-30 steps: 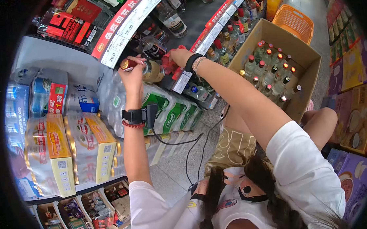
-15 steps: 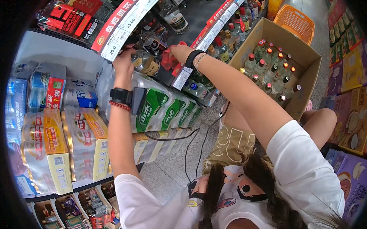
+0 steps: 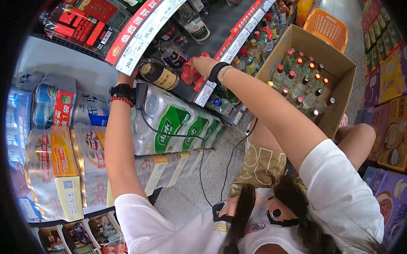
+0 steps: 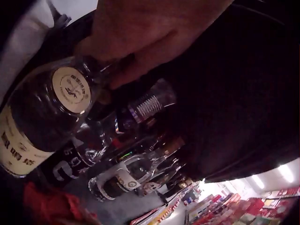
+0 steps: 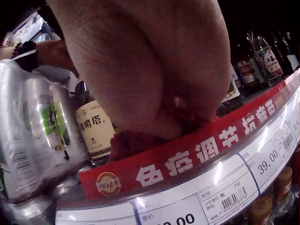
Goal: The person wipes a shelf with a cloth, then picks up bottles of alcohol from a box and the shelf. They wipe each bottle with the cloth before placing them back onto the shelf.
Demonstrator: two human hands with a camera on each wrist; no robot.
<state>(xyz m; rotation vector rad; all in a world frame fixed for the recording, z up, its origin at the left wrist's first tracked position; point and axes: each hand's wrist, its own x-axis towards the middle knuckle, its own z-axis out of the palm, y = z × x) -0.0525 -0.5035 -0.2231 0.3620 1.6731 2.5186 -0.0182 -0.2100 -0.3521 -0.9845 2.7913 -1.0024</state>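
A dark glass bottle with a cream label [image 3: 160, 76] stands on the lower shelf, beside other liquor bottles. My left hand [image 4: 150, 37] holds it by the neck in the left wrist view; in the head view most of that hand is hidden below the upper shelf's price strip. My right hand [image 3: 204, 65] grips a bunched red cloth [image 3: 189, 75] at the shelf's front edge, close by the bottle's lower part. From the right wrist, the cream label [image 5: 95, 129] shows just left of the cloth, whose folds are partly covered by the hand.
A cardboard box [image 3: 279, 48] with several clear bottles stands to the right, an orange basket [image 3: 328, 28] behind it. Shrink-wrapped green-labelled can packs [image 3: 169, 123] sit below the shelf on the left. A black cable [image 3: 200, 172] hangs near the floor.
My left hand has gone left and in under the upper shelf's edge, from round the bottle's dark red cap. The right hand with the cloth has shifted only slightly.
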